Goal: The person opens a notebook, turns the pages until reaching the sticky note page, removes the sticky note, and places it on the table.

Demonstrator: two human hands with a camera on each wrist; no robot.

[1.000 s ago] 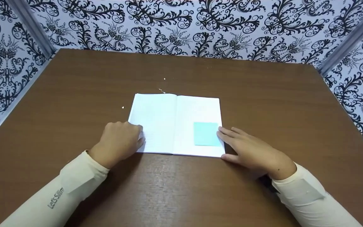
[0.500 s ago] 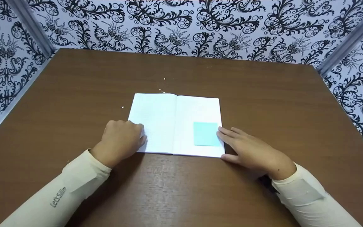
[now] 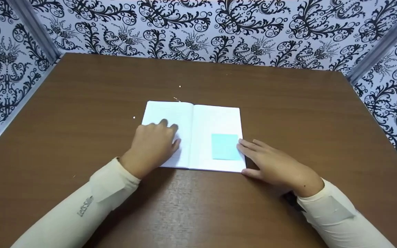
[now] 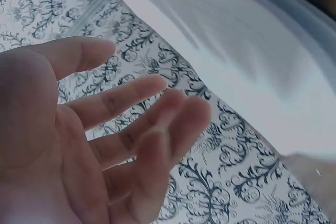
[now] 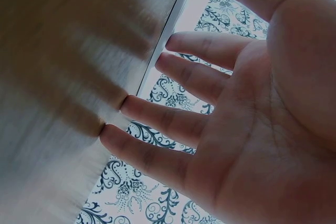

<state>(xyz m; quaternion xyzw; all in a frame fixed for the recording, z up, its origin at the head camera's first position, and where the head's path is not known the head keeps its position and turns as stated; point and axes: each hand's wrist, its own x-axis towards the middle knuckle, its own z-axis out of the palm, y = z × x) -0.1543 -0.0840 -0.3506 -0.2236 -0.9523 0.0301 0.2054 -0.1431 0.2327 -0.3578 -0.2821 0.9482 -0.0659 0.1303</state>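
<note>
An open notebook [image 3: 207, 119] with pale pages lies flat on the brown table. On its right page is a square light-blue sticky note [image 3: 224, 146]. My left hand [image 3: 153, 146] is over the left page, palm down. The left wrist view shows that hand's fingers [image 4: 152, 85] loosely bent around nothing, their tips apart from the white page [image 4: 226, 40]. At the notebook's right edge, my right hand [image 3: 274, 165] rests with extended fingers, its fingertips near the sticky note's right side. In the right wrist view, two fingertips [image 5: 113, 132] touch the table.
Small white crumbs [image 3: 134, 117] lie left of the notebook and beyond its top edge. The wooden table [image 3: 305, 113] extends around the notebook. White walls with black scroll patterns [image 3: 198, 31] surround its back and sides.
My left hand has moved right and forward from the notebook's left edge onto the left page, and its fingers have loosened. The right hand, notebook and sticky note have stayed in place.
</note>
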